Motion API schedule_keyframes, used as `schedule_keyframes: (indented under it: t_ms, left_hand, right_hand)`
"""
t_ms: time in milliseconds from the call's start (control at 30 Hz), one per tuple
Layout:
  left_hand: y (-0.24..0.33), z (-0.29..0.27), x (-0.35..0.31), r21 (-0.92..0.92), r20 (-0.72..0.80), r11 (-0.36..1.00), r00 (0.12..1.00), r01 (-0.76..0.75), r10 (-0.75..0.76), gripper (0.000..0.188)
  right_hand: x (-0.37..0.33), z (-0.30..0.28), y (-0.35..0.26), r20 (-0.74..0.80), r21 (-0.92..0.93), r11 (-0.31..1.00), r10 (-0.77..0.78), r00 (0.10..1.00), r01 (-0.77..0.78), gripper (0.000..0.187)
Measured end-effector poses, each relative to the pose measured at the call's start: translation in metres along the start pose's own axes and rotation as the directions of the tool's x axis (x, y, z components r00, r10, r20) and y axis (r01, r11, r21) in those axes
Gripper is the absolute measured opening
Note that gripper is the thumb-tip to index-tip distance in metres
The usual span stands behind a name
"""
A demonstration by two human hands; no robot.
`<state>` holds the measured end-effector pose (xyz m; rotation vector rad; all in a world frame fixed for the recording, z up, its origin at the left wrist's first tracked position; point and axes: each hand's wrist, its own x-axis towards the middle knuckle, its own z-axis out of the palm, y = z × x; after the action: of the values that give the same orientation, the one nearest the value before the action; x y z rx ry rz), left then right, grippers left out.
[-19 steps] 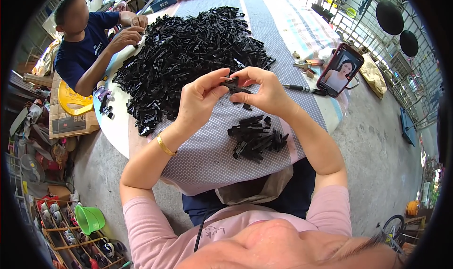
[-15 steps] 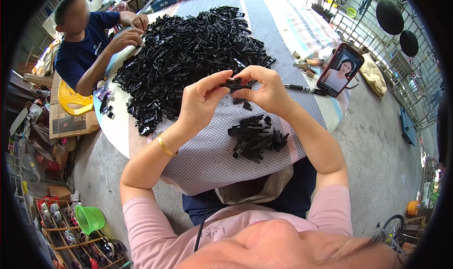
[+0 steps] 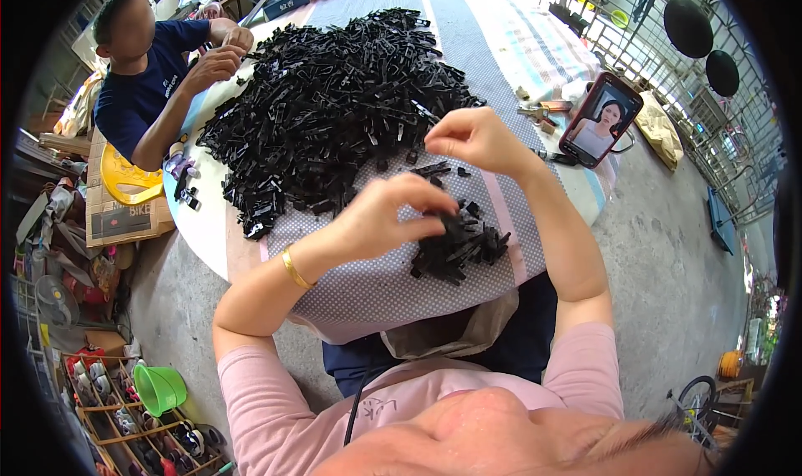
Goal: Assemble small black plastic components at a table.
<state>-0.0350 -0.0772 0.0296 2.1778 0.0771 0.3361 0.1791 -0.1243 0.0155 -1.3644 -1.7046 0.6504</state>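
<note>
A big heap of small black plastic clip-like pieces covers much of the table. Nearer to me lies a smaller pile of similar black pieces. Over the left edge of this small pile is my left hand, thumb and fingers apart, somewhat smeared by motion; a dark piece beside its fingertips blends with the pile. My right hand is raised by the right edge of the big heap, thumb and fingertips drawn together in a pinch. Whatever is between them is too small to see. A few loose black pieces lie between the hands.
A co-worker sits at the far left, hands at the heap's edge. On the right a phone stands tilted beside small tools. The dotted tablecloth hangs over the near edge, with a bag below.
My hands were together over a black piece and have parted. The left came down and nearer to the small pile; the right moved slightly right. A pen-like tool is now hidden behind the right hand.
</note>
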Motion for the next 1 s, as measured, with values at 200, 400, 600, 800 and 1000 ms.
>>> schedule_keyframes:
  t_ms: [200,400,600,800,1000]
  left_hand:
    - [-0.004,-0.007,0.002,0.109,-0.107,0.994,0.994,-0.013,0.025,0.021]
    - [-0.035,-0.044,0.012,0.642,-0.478,0.755,0.84,0.135,0.256,0.014]
    - [-0.051,-0.017,0.027,0.808,-0.414,0.522,0.893,0.272,0.177,0.021]
    - [-0.05,-0.024,0.025,0.608,-0.543,0.776,0.801,0.169,0.251,0.013]
    - [-0.04,-0.042,0.009,-0.588,-0.407,0.806,0.836,0.07,-0.369,0.016]
  right_hand:
    - [-0.005,0.01,0.007,0.183,-0.354,0.932,-0.008,0.983,0.074,0.02]
    - [-0.004,0.011,-0.008,0.274,-0.435,0.9,0.103,0.956,0.028,0.021]
    - [-0.006,0.019,-0.007,0.197,-0.499,0.861,0.006,0.98,0.095,0.021]
    - [-0.004,0.012,-0.011,0.023,-0.344,0.939,-0.016,1.0,0.023,0.022]
    - [-0.003,0.01,-0.021,-0.079,-0.078,0.996,-0.04,0.996,0.034,0.019]
